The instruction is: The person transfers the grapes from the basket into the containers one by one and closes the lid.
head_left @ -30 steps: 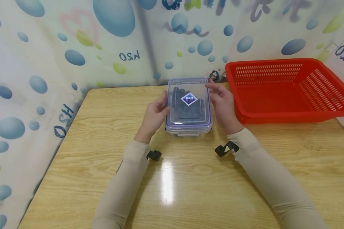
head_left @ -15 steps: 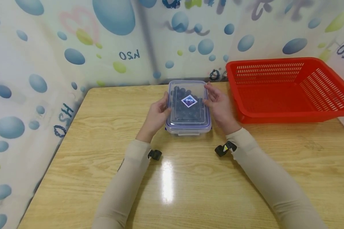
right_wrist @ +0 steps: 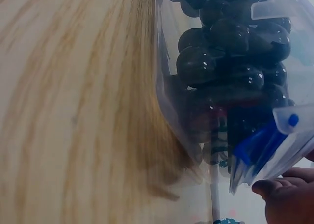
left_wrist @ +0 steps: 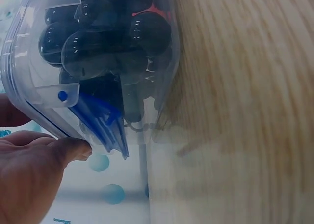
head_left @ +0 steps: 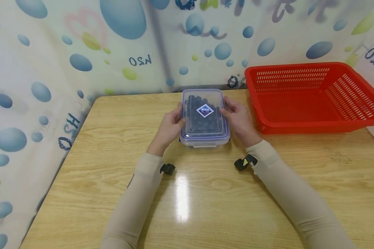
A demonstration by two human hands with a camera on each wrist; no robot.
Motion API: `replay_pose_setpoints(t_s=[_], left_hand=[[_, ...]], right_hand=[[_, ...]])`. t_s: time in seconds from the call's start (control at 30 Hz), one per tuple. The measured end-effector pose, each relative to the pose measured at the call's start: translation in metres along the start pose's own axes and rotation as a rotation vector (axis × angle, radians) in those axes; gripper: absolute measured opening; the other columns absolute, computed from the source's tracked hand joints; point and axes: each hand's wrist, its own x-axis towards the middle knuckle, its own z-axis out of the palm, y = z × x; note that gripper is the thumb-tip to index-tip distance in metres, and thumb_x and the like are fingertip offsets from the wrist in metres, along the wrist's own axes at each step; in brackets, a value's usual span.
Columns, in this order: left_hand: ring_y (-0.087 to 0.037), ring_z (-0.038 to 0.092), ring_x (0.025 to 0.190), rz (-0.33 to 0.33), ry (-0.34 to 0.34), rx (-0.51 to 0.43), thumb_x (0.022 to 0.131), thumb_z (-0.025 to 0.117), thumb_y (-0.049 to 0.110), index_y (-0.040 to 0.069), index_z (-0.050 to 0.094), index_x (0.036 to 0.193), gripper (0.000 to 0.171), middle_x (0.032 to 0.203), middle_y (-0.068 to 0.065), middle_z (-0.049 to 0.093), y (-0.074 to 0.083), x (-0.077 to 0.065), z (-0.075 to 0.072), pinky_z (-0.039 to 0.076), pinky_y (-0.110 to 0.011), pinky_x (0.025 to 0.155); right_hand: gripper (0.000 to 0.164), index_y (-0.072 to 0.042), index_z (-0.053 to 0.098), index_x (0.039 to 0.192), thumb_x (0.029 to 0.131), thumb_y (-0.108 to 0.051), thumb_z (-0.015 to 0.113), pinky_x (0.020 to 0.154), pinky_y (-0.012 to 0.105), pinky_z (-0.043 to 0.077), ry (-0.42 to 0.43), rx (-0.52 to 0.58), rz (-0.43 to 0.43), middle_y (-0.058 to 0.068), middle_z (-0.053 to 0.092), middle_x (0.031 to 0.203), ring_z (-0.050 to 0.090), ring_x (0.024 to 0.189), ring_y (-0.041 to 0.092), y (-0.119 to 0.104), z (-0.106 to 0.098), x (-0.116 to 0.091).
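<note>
One clear lidded box [head_left: 204, 117] of dark berries on worktop [head_left: 112, 166], gripped both sides: left hand [head_left: 169, 126], right hand [head_left: 238, 119]. One red basket [head_left: 311, 97] just right.

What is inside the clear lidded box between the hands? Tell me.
The clear box holds dark round berries, piled against its walls. The diamond label on the lid covers some; how many lie beneath cannot be seen.
</note>
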Motion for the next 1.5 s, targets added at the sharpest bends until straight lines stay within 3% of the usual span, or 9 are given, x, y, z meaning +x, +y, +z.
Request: replay_pose_setpoints(t_s=[0.4, 0.73, 1.0, 1.3, 1.5], left_hand=[[-0.018, 0.025, 0.143, -0.052, 0.007, 0.112, 0.097, 0.048, -0.003, -0.007, 0.025, 0.149, 0.057, 0.157, -0.014, 0.023, 0.0033, -0.0012, -0.0017, 0.026, -0.022, 0.111], [-0.018, 0.027, 0.142, -0.100, -0.015, 0.128, 0.098, 0.049, 0.000, -0.006, 0.026, 0.150, 0.056, 0.157, -0.013, 0.025, 0.0033, -0.0012, -0.0065, 0.029, -0.024, 0.111], [-0.022, 0.027, 0.142, -0.088, -0.066, 0.104, 0.097, 0.049, -0.006, -0.010, 0.026, 0.147, 0.055, 0.156, -0.017, 0.023, 0.0065, -0.0044, -0.0091, 0.030, -0.027, 0.111], [-0.019, 0.030, 0.140, -0.091, -0.037, 0.193, 0.098, 0.053, 0.000, -0.006, 0.034, 0.146, 0.051, 0.154, -0.013, 0.029, 0.0009, -0.0019, -0.0092, 0.031, -0.024, 0.110], [-0.019, 0.028, 0.141, -0.096, -0.035, 0.177, 0.099, 0.052, 0.000, -0.007, 0.033, 0.146, 0.051, 0.155, -0.014, 0.028, 0.0012, -0.0017, -0.0084, 0.029, -0.024, 0.111]], right_hand=[[0.057, -0.005, 0.033, 0.151, 0.099, -0.003, 0.056, 0.112, 0.026, 0.028, -0.009, -0.039, 0.038, 0.005, 0.031, 0.157, 0.029, 0.142, 0.016, -0.0012, -0.0028, -0.0013], [0.059, -0.009, 0.031, 0.153, 0.100, -0.010, 0.058, 0.113, 0.027, 0.027, -0.032, -0.123, 0.062, -0.001, 0.029, 0.158, 0.026, 0.143, 0.014, -0.0028, -0.0033, -0.0015], [0.059, -0.008, 0.030, 0.152, 0.100, -0.008, 0.058, 0.113, 0.028, 0.026, -0.055, -0.153, 0.035, 0.000, 0.028, 0.158, 0.026, 0.144, 0.014, -0.0012, -0.0048, -0.0036], [0.058, -0.007, 0.031, 0.151, 0.100, -0.009, 0.058, 0.114, 0.027, 0.026, -0.062, -0.126, 0.028, -0.001, 0.029, 0.157, 0.026, 0.143, 0.012, 0.0023, -0.0073, -0.0045], [0.057, -0.009, 0.032, 0.151, 0.100, -0.012, 0.059, 0.114, 0.027, 0.025, -0.063, -0.150, 0.020, -0.003, 0.029, 0.157, 0.025, 0.143, 0.012, 0.0051, -0.0083, -0.0035]])
